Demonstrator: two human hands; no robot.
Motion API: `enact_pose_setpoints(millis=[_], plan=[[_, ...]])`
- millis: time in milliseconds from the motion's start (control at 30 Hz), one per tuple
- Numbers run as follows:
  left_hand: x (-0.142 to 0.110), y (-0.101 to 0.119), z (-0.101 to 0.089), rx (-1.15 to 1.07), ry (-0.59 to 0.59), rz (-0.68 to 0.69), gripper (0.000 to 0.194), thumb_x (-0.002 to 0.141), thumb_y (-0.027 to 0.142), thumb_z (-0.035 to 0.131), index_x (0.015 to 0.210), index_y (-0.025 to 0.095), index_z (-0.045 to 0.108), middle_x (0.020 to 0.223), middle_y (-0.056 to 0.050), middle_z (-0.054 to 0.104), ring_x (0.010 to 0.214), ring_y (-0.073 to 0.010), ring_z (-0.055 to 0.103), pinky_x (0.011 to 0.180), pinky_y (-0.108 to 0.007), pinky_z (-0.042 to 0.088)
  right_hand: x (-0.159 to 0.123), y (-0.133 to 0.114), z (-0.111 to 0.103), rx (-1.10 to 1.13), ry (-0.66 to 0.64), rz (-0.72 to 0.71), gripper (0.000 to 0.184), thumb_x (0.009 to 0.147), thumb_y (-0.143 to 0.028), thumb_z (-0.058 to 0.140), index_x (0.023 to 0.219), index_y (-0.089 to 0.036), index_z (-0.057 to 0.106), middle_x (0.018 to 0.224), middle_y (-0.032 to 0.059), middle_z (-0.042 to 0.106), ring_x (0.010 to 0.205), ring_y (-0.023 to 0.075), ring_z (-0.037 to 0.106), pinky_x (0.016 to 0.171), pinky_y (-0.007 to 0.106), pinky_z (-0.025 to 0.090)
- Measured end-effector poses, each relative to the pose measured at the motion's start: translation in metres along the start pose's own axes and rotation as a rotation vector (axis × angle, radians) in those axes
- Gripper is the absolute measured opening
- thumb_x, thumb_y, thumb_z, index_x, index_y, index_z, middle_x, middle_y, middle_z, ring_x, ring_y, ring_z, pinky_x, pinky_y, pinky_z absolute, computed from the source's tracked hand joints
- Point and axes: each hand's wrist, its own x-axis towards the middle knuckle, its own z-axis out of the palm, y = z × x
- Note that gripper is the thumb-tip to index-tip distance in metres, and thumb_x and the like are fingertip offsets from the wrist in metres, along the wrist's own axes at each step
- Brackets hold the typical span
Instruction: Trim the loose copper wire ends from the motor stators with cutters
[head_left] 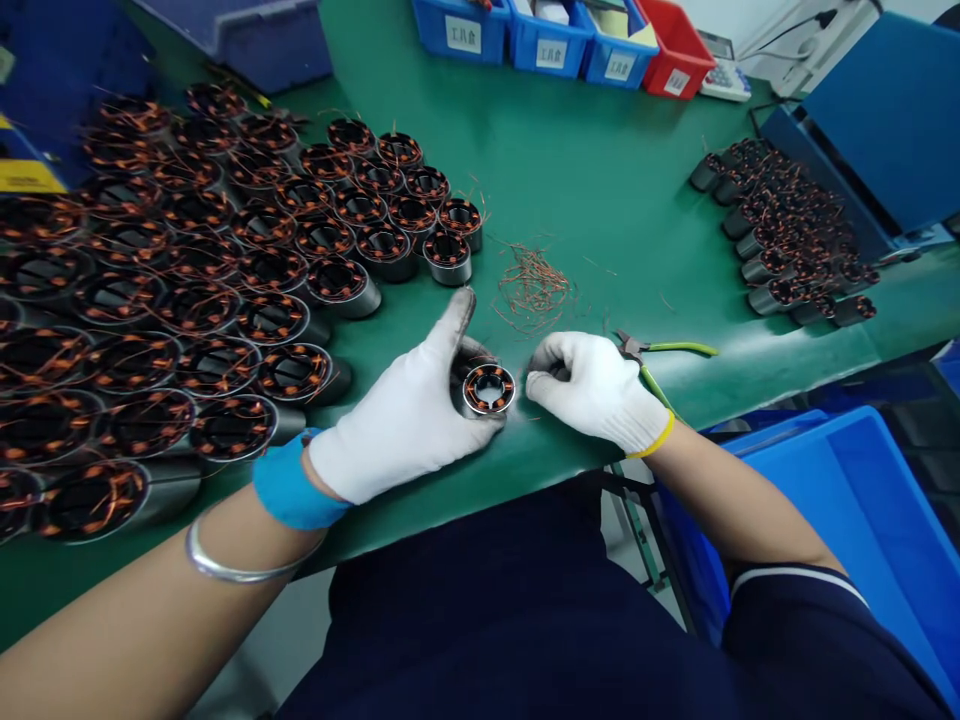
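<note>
"Where do we have the coil ring [472,388]?"

"Near the front edge of the green bench [592,160], between our hands. Our left hand [409,405] wraps its left side, palm against the metal shell, with one digit reaching out beyond it."

"And how does it lie?"

"Its long axis looks close to upright, with the open, copper-wound end facing up at us. That end is uncovered; our left hand is around the shell."

"What about our right hand [589,385]?"

"It's just beside the ring, on the right, apart from it. The fingers curl in, tips close together and turned toward the ring. We can't tell whether they pinch a wire."

"So which hand is nearer?"

"The left, since it touches. The right has only a narrow gap to the rim."

"Anything else close by?"

"Copper scraps [534,285] lie beyond the ring, and the green-handled cutters [679,347] rest just beside our right hand."
</note>
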Motion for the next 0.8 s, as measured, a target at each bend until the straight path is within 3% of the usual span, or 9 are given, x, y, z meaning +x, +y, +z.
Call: enact_pose_setpoints(millis=[100,267,333,433,567,700,800], plan=[[-0.002,0.005,0.003,-0.012,0.078,-0.07,0.119,0.06,0.041,0.076,0.155,0.014,0.009,0.119,-0.011,0.061,0.092,-0.021,0.066,0.085,-0.035,0.055,-0.003,0.0,-0.002,-0.144,-0.018,-0.056,0.016,0.076,-0.033,0.059,0.079,-0.02,0.068,0.074,0.0006,0.067,0.067,0.014,0.057,0.061,0.026,0.037],[-0.002,0.007,0.008,0.102,0.129,-0.17,0.106,0.066,0.046,0.071,0.154,0.018,0.019,0.105,-0.007,0.066,0.089,-0.0245,0.067,0.082,-0.039,0.054,0.001,0.004,-0.013,-0.267,-0.04,-0.041,0.018,0.079,-0.034,0.056,0.08,-0.02,0.068,0.077,0.0026,0.068,0.073,0.0176,0.06,0.066,0.03,0.041],[-0.002,0.006,0.009,0.071,0.127,-0.169,0.109,0.064,0.046,0.072,0.154,0.019,0.017,0.106,-0.006,0.066,0.091,-0.0254,0.067,0.082,-0.039,0.054,0.003,0.004,-0.017,-0.151,-0.09,-0.022,0.026,0.076,-0.035,0.061,0.096,-0.02,0.069,0.088,0.0029,0.07,0.078,0.0174,0.062,0.069,0.03,0.045],[-0.003,0.003,0.009,0.023,0.103,-0.133,0.108,0.067,0.046,0.07,0.154,0.016,0.015,0.108,-0.006,0.067,0.091,-0.0252,0.068,0.081,-0.039,0.055,0.002,0.0,-0.009,0.12,-0.11,-0.125,0.052,0.072,-0.039,0.069,0.119,-0.017,0.062,0.108,0.005,0.068,0.089,0.0162,0.063,0.077,0.028,0.049],[-0.003,0.003,0.008,0.029,0.074,-0.106,0.102,0.068,0.04,0.07,0.153,0.015,0.018,0.107,-0.006,0.067,0.088,-0.0233,0.068,0.079,-0.037,0.055,0.006,0.003,0.006,0.259,0.018,-0.194,0.026,0.087,-0.034,0.054,0.096,-0.014,0.067,0.091,0.0031,0.07,0.082,0.0132,0.063,0.076,0.025,0.048],[-0.002,0.004,0.005,0.045,0.064,-0.104,0.104,0.065,0.041,0.072,0.152,0.018,0.022,0.106,-0.005,0.067,0.086,-0.0226,0.068,0.078,-0.036,0.056,0.012,0.017,-0.002,0.08,0.099,-0.076,0.022,0.087,-0.033,0.052,0.086,-0.016,0.066,0.077,0.0012,0.068,0.074,0.0141,0.061,0.071,0.027,0.045],[-0.002,0.004,0.005,0.044,0.05,-0.104,0.102,0.066,0.038,0.071,0.153,0.017,0.021,0.108,-0.006,0.067,0.089,-0.0234,0.067,0.079,-0.037,0.056,0.012,0.014,-0.008,-0.001,0.14,-0.087,0.028,0.088,-0.039,0.051,0.092,-0.016,0.066,0.087,0.0039,0.069,0.083,0.0166,0.062,0.079,0.03,0.045]])
